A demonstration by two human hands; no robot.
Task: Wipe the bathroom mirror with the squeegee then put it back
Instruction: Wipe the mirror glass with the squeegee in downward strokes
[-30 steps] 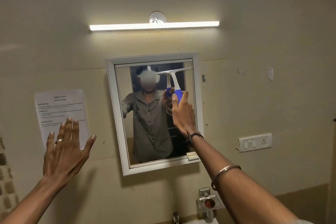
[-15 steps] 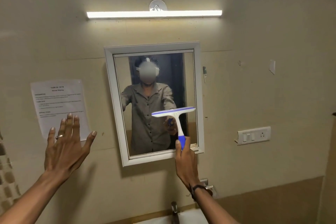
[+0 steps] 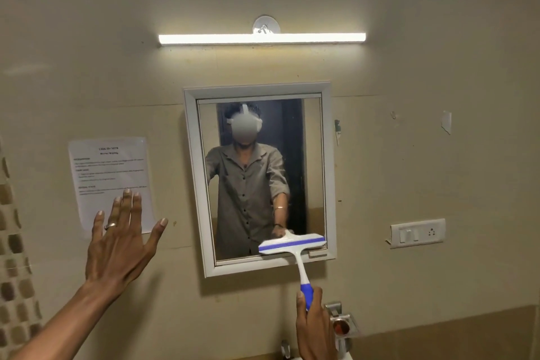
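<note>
A white-framed mirror [image 3: 193, 184] hangs on the beige wall and reflects a person in a grey shirt. The squeegee [image 3: 292, 242], white with a blue strip and blue grip, has its blade flat against the glass at the mirror's bottom right corner, just above the frame. My right hand [image 3: 315, 327] is below the mirror, shut on the squeegee's blue handle. My left hand [image 3: 119, 242] is raised at the left with fingers spread, in front of a paper sheet, holding nothing.
A printed paper sheet [image 3: 96, 166] is taped to the wall left of the mirror. A tube light [image 3: 263, 38] glows above it. A switch and socket plate [image 3: 418, 232] sits to the right. A metal holder [image 3: 340, 324] and a tap [image 3: 285, 348] are below.
My right hand has drawn the squeegee down the right side of the mirror, from the top to the bottom edge. My left hand has stayed raised and spread.
</note>
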